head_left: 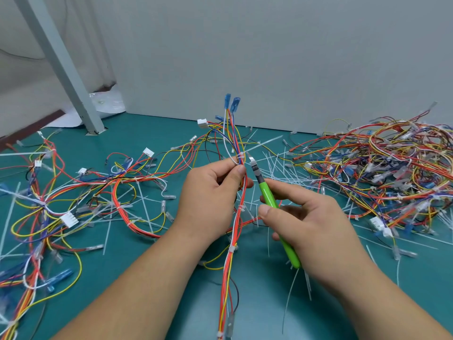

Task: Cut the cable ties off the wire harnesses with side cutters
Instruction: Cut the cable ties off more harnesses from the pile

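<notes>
Up over the teal table point(147, 132), the left hand point(210, 200) grips a wire harness point(228, 271) upright, thumb and fingers curled round its red, yellow and white wires. A white cable tie point(241, 156) rings the bundle just above the thumb. The right hand point(306, 224) holds green-handled side cutters point(268, 196), tip just beside that tie. Cut ties point(277, 165) litter the table, and a tangled pile of harnesses point(392, 173) lies to the right.

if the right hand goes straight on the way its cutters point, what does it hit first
Likely the white cable tie on the harness gripped by the left hand, just past the side cutters; depth unclear.
</notes>
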A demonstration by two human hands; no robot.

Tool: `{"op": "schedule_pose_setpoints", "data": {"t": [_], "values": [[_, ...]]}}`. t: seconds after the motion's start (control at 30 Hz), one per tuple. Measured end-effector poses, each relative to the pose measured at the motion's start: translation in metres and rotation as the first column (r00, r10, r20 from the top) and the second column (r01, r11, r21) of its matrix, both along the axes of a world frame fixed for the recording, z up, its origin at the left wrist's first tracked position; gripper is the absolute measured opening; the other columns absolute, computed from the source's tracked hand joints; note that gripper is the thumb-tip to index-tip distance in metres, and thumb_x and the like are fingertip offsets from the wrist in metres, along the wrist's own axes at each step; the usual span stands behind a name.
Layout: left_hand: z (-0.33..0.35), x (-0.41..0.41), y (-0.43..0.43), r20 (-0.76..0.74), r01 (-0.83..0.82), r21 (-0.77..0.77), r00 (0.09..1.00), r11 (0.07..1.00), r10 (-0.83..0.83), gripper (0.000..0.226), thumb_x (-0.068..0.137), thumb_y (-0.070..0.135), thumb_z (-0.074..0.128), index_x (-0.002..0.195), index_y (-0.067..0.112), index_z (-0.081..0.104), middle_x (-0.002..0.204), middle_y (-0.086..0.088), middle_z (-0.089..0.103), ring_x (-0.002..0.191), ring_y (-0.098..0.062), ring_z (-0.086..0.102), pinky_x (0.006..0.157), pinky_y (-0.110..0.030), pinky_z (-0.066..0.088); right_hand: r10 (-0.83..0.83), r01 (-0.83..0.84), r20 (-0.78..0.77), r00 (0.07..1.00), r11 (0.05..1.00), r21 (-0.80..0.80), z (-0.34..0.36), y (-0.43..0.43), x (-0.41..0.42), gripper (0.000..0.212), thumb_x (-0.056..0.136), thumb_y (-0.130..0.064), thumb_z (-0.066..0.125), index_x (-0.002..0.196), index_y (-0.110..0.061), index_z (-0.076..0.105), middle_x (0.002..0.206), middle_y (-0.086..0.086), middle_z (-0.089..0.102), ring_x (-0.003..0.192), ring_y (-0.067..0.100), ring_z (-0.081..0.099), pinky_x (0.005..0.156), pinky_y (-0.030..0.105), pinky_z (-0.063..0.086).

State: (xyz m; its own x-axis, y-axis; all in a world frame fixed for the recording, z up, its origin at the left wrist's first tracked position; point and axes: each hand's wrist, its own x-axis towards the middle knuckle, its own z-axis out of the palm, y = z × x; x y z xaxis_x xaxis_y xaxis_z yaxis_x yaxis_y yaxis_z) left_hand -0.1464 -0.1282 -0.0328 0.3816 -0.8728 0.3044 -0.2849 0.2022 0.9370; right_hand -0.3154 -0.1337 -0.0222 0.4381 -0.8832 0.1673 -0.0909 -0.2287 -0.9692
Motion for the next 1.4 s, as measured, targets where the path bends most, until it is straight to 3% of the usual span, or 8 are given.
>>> {"op": "schedule_pose_setpoints", "data": {"t": [0.13, 0.3, 0.4, 0.53, 0.63, 0.8, 0.9, 1.4], "values": [[0.0011, -0.0003, 0.0007, -0.001, 0.034, -0.009, 0.999, 0.999, -0.034, 0.024, 0.103, 0.017, 0.058, 0.091, 0.019, 0.078, 0.083, 0.003, 0.077, 0.079, -0.021, 0.069, 0.072, -0.027, 0.055, 0.019, -0.019, -0.001, 1.000, 1.000, -0.021, 0.0008, 0.0006, -0.0002, 0.034, 0.073, -0.036, 0.076, 0.096, -0.061, 0.072, 0.071, -0.011, 0.063, 0.059, 0.010, 0.052, 0.056, 0.024, 0.049], [-0.0020, 0.0005, -0.0005, -0.003, 0.050, -0.025, 0.999, 0.998, -0.050, 0.022, 0.103, 0.020, 0.057, 0.093, 0.018, 0.077, 0.088, -0.004, 0.077, 0.078, -0.032, 0.064, 0.078, -0.044, 0.051, 0.016, -0.016, -0.001, 1.000, 1.000, -0.020, 0.0001, 0.0015, 0.0009, 0.034, 0.074, -0.035, 0.076, 0.097, -0.060, 0.072, 0.077, -0.010, 0.067, 0.061, 0.011, 0.054, 0.059, 0.033, 0.054], [-0.0022, 0.0001, -0.0007, -0.022, 0.039, -0.026, 0.999, 0.999, -0.040, 0.023, 0.102, 0.019, 0.058, 0.091, 0.022, 0.077, 0.082, 0.004, 0.077, 0.077, -0.024, 0.066, 0.077, -0.034, 0.053, 0.002, -0.002, 0.000, 1.000, 1.000, -0.020, -0.0012, 0.0006, 0.0008, 0.035, 0.074, -0.035, 0.076, 0.099, -0.060, 0.072, 0.079, -0.009, 0.070, 0.064, 0.013, 0.056, 0.062, 0.045, 0.057], [-0.0020, 0.0008, -0.0007, -0.005, 0.056, -0.030, 0.998, 0.998, -0.056, 0.025, 0.103, 0.018, 0.058, 0.089, 0.025, 0.078, 0.077, 0.008, 0.075, 0.072, -0.004, 0.063, 0.067, -0.023, 0.050, 0.001, -0.001, 0.015, 1.000, 1.000, -0.016, -0.0030, -0.0002, 0.0004, 0.034, 0.075, -0.034, 0.076, 0.099, -0.057, 0.073, 0.074, -0.011, 0.067, 0.059, 0.011, 0.053, 0.056, 0.031, 0.053], [0.0000, -0.0001, 0.0005, -0.026, 0.074, -0.045, 0.997, 0.996, -0.075, 0.025, 0.102, 0.017, 0.058, 0.091, 0.028, 0.078, 0.075, 0.010, 0.074, 0.072, 0.001, 0.064, 0.070, -0.013, 0.048, 0.002, -0.002, 0.025, 1.000, 1.000, 0.001, -0.0036, -0.0005, 0.0003, 0.033, 0.075, -0.034, 0.077, 0.099, -0.056, 0.074, 0.076, -0.009, 0.067, 0.060, 0.011, 0.054, 0.057, 0.033, 0.054], [-0.0018, -0.0008, -0.0003, -0.005, 0.083, -0.037, 0.997, 0.996, -0.083, 0.026, 0.102, 0.019, 0.059, 0.090, 0.035, 0.076, 0.082, -0.002, 0.076, 0.076, -0.011, 0.063, 0.076, -0.034, 0.053, -0.001, 0.001, 0.030, 1.000, 1.000, 0.013, -0.0038, -0.0007, 0.0005, 0.034, 0.075, -0.034, 0.077, 0.100, -0.057, 0.073, 0.080, -0.003, 0.069, 0.063, 0.013, 0.056, 0.057, 0.033, 0.055], [0.0001, -0.0014, 0.0012, -0.018, 0.097, -0.062, 0.995, 0.993, -0.098, 0.041, 0.101, 0.016, 0.060, 0.088, 0.051, 0.076, 0.088, 0.004, 0.078, 0.080, -0.004, 0.068, 0.076, -0.021, 0.054, -0.004, 0.003, 0.025, 1.000, 1.000, 0.022, -0.0051, -0.0005, 0.0007, 0.035, 0.076, -0.033, 0.076, 0.099, -0.059, 0.073, 0.078, -0.008, 0.069, 0.063, 0.013, 0.056, 0.058, 0.040, 0.056], [-0.0071, 0.0008, -0.0050, -0.117, 0.141, -0.048, 0.982, 0.989, -0.146, 0.019, 0.095, 0.031, 0.062, 0.096, 0.038, 0.079, 0.095, 0.005, 0.079, 0.086, -0.006, 0.067, 0.090, -0.043, 0.054, -0.020, 0.020, 0.061, 0.998, 1.000, -0.002, -0.0062, 0.0016, 0.0069, 0.036, 0.080, -0.029, 0.074, 0.102, -0.057, 0.073, 0.101, -0.001, 0.071, 0.070, 0.019, 0.062, 0.065, 0.057, 0.054]]}}
